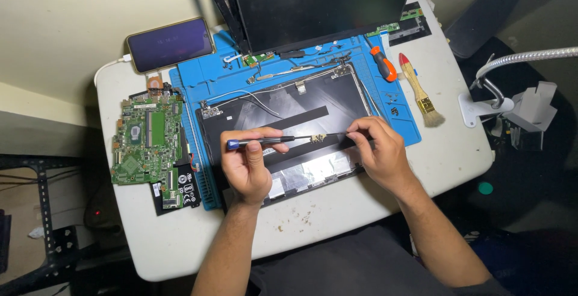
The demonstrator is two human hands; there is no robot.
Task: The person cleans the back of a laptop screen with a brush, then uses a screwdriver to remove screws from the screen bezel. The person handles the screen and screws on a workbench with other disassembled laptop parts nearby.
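A phone (170, 44) with a dark purplish rectangular screen is laid at the back left of the worktop (445, 145). A large black laptop screen panel (319, 4) is propped upright at the back centre. A black label (188, 189) printed in white is seen below the green circuit board (147, 139).
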